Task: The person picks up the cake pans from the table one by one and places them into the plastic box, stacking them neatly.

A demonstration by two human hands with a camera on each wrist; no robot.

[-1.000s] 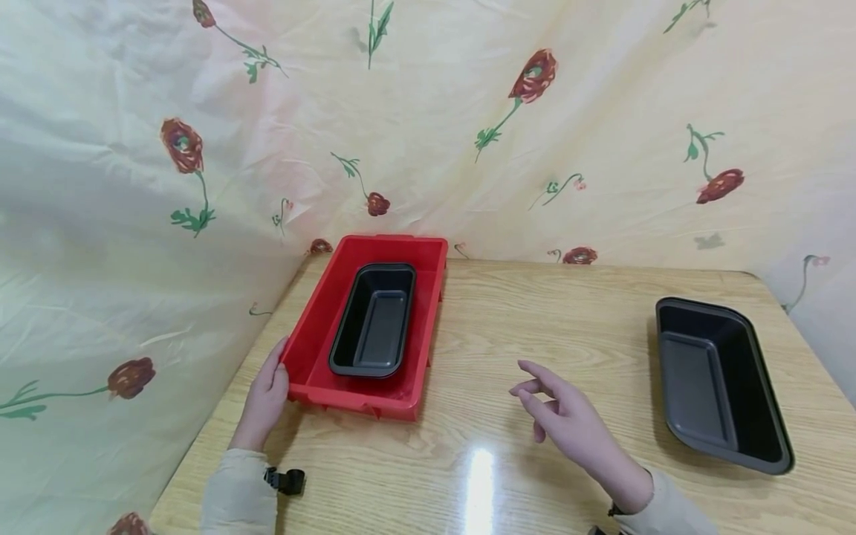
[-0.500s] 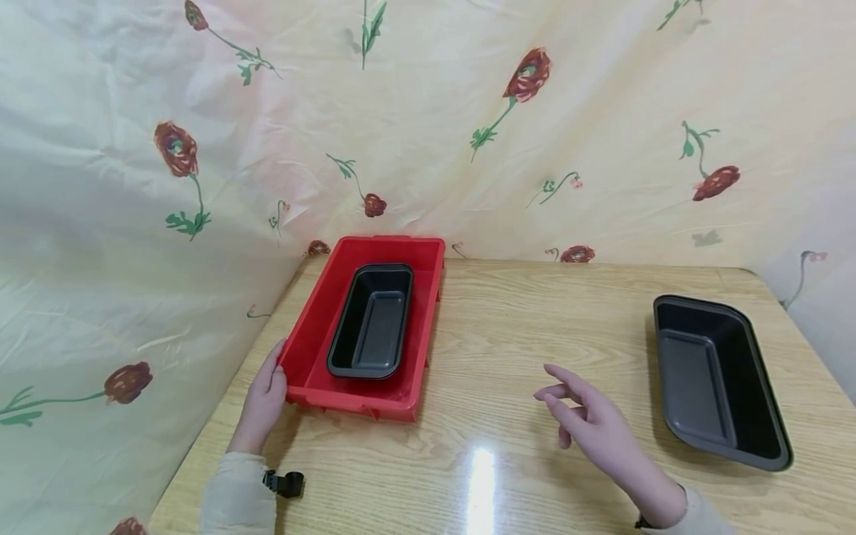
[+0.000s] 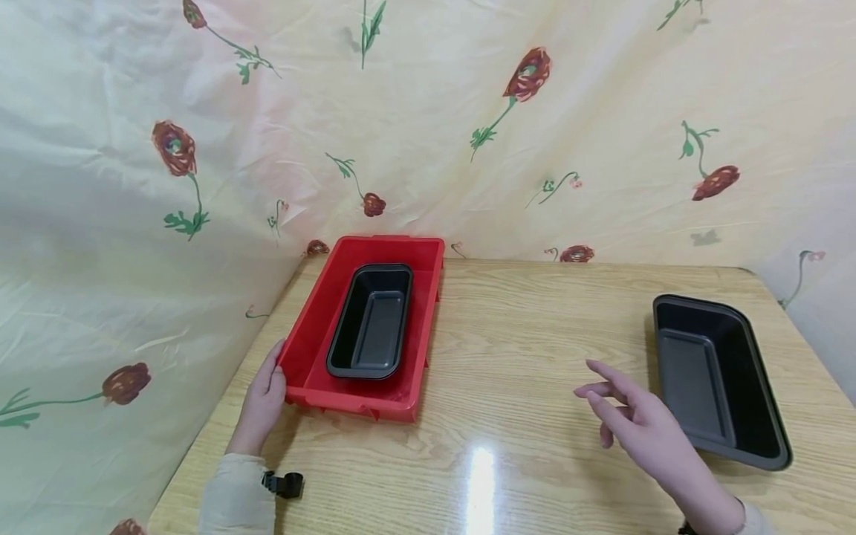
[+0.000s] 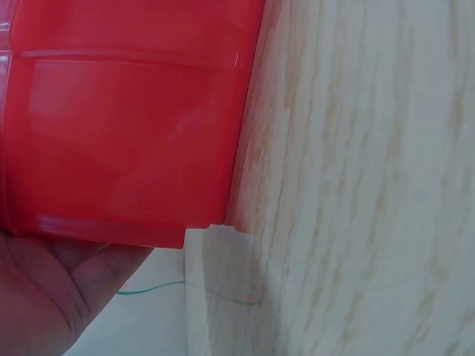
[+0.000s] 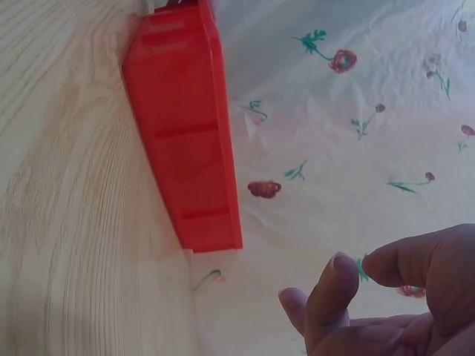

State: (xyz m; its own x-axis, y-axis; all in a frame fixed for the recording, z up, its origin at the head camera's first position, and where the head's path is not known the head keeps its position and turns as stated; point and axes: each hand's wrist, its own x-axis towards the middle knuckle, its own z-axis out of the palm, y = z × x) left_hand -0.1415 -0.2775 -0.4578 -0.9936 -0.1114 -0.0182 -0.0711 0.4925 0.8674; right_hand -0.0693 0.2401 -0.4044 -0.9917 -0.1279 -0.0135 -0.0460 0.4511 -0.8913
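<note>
My left hand (image 3: 263, 399) holds the near left corner of a red plastic tray (image 3: 391, 407). In the left wrist view, that hand (image 4: 44, 293) lies against the tray's wall (image 4: 126, 133), its fingers partly hidden behind the edge. A black loaf pan (image 3: 380, 327) sits inside the tray. With loosely bent fingers and nothing in its grasp, my right hand (image 3: 652, 431) hovers over the table, just left of a second black loaf pan (image 3: 692, 371) and overlapping its near edge in the head view. The thumb and fingers of this hand (image 5: 401, 304) stand apart in the right wrist view.
The wooden table (image 3: 521, 319) spreads between the tray and the right-hand pan. A flower-printed cloth (image 3: 435, 134) hangs behind the table and along its left side. A black strap mount (image 3: 284, 484) is worn on the left wrist.
My right hand has moved right across the table, from the middle toward the right-hand loaf pan. The left hand keeps its hold on the tray, and both pans stay in place.
</note>
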